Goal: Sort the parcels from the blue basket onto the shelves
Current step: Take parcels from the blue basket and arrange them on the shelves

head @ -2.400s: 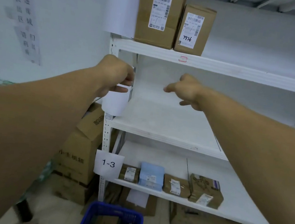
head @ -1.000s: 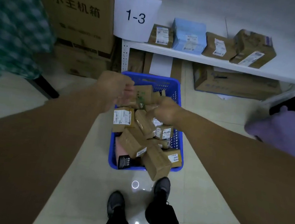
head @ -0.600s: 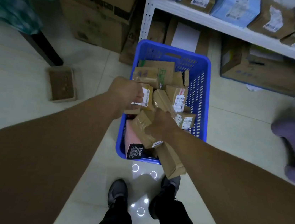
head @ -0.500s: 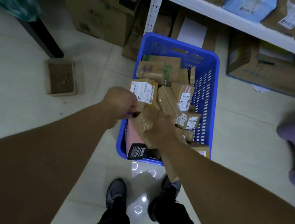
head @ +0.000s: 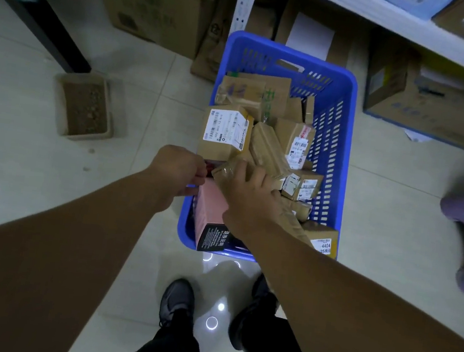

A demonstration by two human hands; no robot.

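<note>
Right hand (head: 251,197) is clasped over the long brown parcel (head: 226,172), lying near-left in the blue basket (head: 343,137) with its axis ten to four o'clock; left hand (head: 178,172), just beside at nine o'clock, curled, hold indeterminable.

The basket (head: 341,160) stood on the floor (head: 34,180) before the shelf (head: 390,21), with parcels (head: 224,129) heaped in it. A tray (head: 61,108) lay to its left, and cartons (head: 159,0) stood behind that. Over the basket's near end, the right hand (head: 248,198) gripped a long parcel (head: 223,174), with the left hand (head: 178,172) just beside it.
</note>
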